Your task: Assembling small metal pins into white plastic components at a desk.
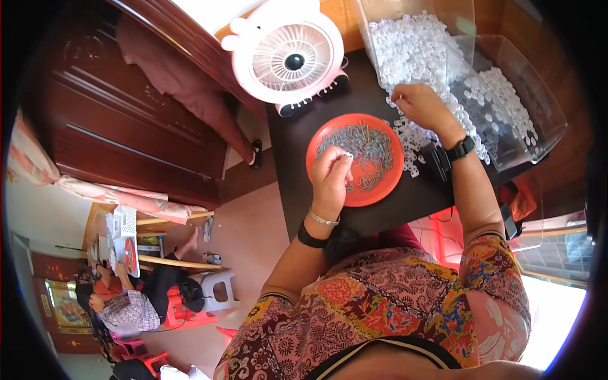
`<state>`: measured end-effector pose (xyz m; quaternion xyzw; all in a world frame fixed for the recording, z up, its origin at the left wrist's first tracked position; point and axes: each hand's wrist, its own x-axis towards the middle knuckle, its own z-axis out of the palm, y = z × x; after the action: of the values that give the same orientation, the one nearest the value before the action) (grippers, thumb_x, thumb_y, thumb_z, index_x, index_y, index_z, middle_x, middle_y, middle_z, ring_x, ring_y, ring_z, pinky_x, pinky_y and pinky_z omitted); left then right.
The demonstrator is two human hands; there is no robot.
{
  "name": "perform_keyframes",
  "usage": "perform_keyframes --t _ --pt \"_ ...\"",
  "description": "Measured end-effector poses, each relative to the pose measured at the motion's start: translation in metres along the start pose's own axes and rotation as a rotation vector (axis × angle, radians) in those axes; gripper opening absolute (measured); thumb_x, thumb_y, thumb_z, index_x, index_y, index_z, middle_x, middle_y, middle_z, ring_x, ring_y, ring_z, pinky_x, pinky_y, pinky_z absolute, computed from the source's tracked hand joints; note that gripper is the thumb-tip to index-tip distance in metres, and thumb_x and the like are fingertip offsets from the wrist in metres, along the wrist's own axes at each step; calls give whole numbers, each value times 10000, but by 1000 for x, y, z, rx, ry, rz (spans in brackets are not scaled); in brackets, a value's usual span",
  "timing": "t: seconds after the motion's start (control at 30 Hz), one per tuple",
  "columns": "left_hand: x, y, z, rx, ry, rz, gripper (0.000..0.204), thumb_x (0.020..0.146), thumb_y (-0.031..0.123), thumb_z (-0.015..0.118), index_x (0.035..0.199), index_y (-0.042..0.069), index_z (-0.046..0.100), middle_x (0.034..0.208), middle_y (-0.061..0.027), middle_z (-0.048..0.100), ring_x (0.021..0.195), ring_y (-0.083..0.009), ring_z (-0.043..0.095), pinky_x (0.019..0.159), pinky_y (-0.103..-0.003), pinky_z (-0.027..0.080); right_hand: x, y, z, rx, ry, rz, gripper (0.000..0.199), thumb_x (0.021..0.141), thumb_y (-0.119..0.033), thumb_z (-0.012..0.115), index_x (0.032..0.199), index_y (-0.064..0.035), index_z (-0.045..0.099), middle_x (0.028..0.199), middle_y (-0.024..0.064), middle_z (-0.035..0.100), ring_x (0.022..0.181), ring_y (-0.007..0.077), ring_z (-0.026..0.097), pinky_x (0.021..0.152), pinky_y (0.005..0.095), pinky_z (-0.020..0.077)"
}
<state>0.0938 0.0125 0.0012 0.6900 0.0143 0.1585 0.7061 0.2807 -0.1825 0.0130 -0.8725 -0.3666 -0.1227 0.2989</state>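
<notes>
Over the red plate (316, 136) my left hand (330, 180) is closed, pinching a small white plastic piece (349, 154) between thumb and finger. Grey metal pins or screws (364, 145) lie heaped on that plate, too small to name exactly. Past its right side my right hand (424, 107) hangs above many small clear-white plastic pieces (415, 142) spread on the dark table (297, 164). The right fingers are curled with their tips together; whatever is between them is too small to make out.
Two clear plastic bins (538, 117) hold more white pieces at the back right. A pink-and-white animal-shaped fan (294, 60) stands at the back left. A black device (438, 163) is beside my right wrist. Other people (130, 310) sit at a table far left; another person's leg (231, 130) shows near the door.
</notes>
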Motion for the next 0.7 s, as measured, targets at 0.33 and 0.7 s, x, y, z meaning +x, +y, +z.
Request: perform_keyframes --t 0.33,0.7 --pt "0 0 4 42 -4 68 138 888 91 519 767 28 498 606 8 477 535 -57 458 503 -211 369 -1 -1 -5 120 -53 36 171 792 -64 576 934 0 647 749 155 651 704 261 640 664 339 493" --pt "6 -4 -8 58 154 66 77 867 79 544 841 13 574 638 -5 531 552 -55 499 503 -196 374 1 -11 4 282 -72 33 196 834 -99 616 999 4 638 812 113 679 741 174 650 681 289 508"
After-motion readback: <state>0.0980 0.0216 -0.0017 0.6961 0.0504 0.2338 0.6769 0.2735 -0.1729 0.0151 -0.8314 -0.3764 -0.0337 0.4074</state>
